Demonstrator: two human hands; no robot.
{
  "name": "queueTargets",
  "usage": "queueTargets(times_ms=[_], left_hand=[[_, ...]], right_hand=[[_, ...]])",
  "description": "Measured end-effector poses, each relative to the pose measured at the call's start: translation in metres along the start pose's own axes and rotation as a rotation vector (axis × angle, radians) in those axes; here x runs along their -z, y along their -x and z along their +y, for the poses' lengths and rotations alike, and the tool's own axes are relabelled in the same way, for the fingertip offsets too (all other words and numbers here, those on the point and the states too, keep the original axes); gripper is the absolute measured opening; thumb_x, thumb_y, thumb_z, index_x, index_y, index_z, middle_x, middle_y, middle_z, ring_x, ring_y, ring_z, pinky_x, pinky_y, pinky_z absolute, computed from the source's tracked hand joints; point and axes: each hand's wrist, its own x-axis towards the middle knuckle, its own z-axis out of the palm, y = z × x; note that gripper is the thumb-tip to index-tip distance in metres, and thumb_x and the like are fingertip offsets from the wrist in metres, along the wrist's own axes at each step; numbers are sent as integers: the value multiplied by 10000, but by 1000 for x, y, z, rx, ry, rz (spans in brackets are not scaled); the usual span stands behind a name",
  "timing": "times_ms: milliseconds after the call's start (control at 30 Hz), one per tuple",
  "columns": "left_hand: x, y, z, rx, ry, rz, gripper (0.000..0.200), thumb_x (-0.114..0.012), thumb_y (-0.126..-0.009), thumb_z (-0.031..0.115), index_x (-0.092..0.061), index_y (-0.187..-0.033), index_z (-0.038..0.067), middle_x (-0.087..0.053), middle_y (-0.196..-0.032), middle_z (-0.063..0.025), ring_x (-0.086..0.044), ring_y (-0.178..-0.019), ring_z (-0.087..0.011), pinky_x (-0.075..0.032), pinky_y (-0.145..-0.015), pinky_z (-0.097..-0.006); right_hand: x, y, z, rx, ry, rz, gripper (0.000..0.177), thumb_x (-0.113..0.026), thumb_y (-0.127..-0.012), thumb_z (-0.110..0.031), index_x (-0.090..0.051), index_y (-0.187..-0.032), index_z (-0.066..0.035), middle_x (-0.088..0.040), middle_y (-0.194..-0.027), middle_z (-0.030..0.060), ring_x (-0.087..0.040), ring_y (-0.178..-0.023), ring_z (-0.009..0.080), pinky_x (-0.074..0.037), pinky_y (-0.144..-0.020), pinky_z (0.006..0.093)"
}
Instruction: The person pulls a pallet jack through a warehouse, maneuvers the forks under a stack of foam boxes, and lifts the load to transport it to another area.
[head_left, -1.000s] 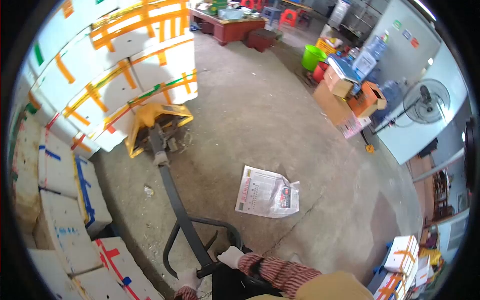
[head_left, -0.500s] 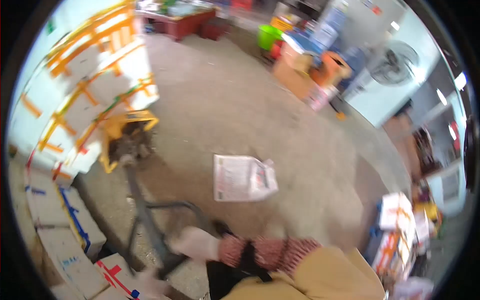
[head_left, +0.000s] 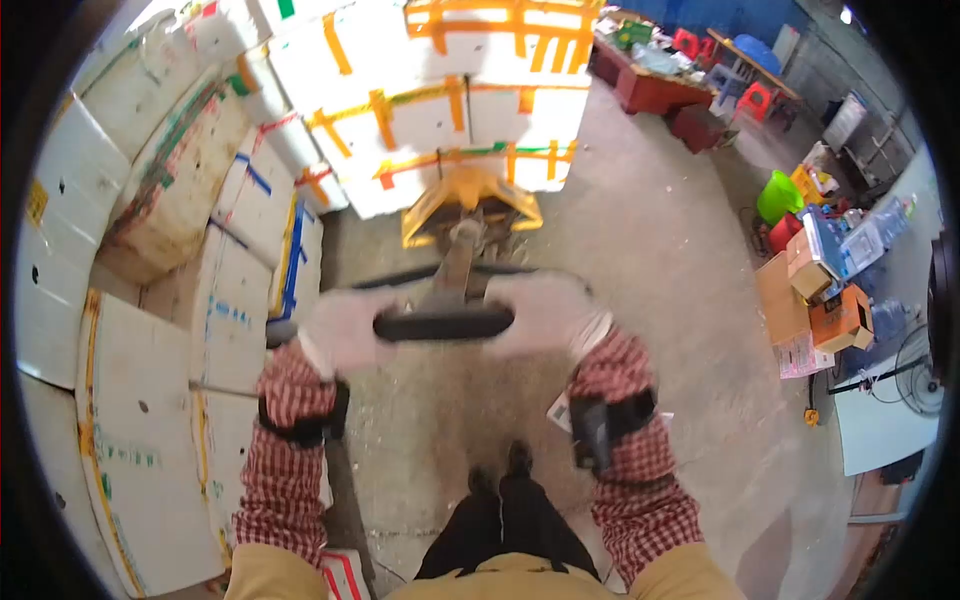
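Both gloved hands are wrapped round the black loop handle (head_left: 445, 322) of a yellow pallet jack (head_left: 470, 190). My left hand (head_left: 352, 325) grips the handle's left side, and my right hand (head_left: 545, 312) grips its right side. Both gloves are pale and slightly blurred. The handle's shaft runs forward from between the hands to the yellow base. Just beyond the base stands a stack of white foam boxes (head_left: 420, 125) bound with orange and yellow tape.
More white boxes (head_left: 150, 440) are piled along the left. At the right are cardboard boxes (head_left: 840, 318), a green bucket (head_left: 778, 198) and a fan (head_left: 920, 370). A dark red table (head_left: 650, 88) stands at the back. Part of a paper sheet (head_left: 560, 412) lies behind my right forearm.
The view has swung left, bringing the jack and stacked boxes to the middle. Both hands are now on the handle, with both forearms stretched forward.
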Motion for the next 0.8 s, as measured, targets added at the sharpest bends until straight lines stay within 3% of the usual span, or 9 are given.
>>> queueTargets(times_ms=[67,167,333,433,567,633,667,700,800], left_hand=[[-10,-8,-5,-95,33,180,298,-739,-624,213,-650,-872,75,-639,-724,-165,-638,-686,-355,-503,-619,-409],[-125,53,-8,-35,71,121,280,-769,-548,296,-641,-702,99,-593,-636,-132,-605,-628,-330,-433,-559,-458],[-436,131,-24,166,-6,-402,129,-664,-747,301,-653,-771,175,-646,-711,-58,-667,-722,-284,-454,-609,-434],[-493,123,-36,239,-21,-598,132,-626,-811,290,-677,-834,170,-685,-789,-83,-683,-786,-291,-474,-662,-435],[-364,114,-24,163,1,-650,159,-581,-825,250,-658,-914,142,-688,-806,-115,-693,-819,-306,-506,-750,-452],[-239,94,-16,10,86,-293,157,-617,-744,215,-658,-879,147,-677,-782,-104,-682,-770,-323,-532,-682,-428],[-145,63,8,38,-51,-353,357,-696,-655,313,-698,-977,160,-679,-816,-139,-678,-788,-323,-533,-707,-437],[-119,46,-2,4,-63,-172,311,-710,-636,322,-686,-886,139,-661,-753,-143,-668,-726,-328,-517,-632,-435],[-41,-1,-3,12,-68,84,252,-727,-610,318,-657,-741,114,-609,-612,-135,-634,-594,-339,-498,-543,-422]], right_hand=[[10,-4,1,-15,-24,33,371,-705,-661,-338,-653,-939,-97,-668,-783,147,-666,-763,335,-521,-677,449],[-89,61,3,-6,-25,-67,409,-752,-638,-350,-555,-896,-101,-617,-671,117,-625,-600,320,-475,-538,447],[-390,164,78,-148,-46,-434,261,-728,-717,-251,-570,-869,-110,-637,-749,91,-665,-719,291,-507,-615,431],[-459,163,106,-232,-103,-701,321,-709,-748,-340,-567,-934,-120,-656,-787,127,-667,-774,350,-518,-663,469],[-334,140,65,-205,-123,-748,368,-656,-785,-432,-569,-980,-132,-650,-745,157,-668,-744,372,-519,-651,499],[-207,112,29,-115,-32,-346,304,-698,-712,-397,-597,-842,-142,-633,-664,122,-646,-622,373,-512,-591,497],[-146,86,18,-70,49,-186,298,-728,-656,-377,-607,-810,-152,-625,-650,118,-633,-602,366,-505,-566,489],[-61,58,-14,-130,109,-104,347,-689,-671,-326,-577,-857,-55,-640,-672,179,-661,-670,380,-531,-601,485],[-8,7,5,-31,20,-75,336,-685,-673,-313,-604,-887,-67,-644,-677,166,-661,-670,366,-525,-599,471]])
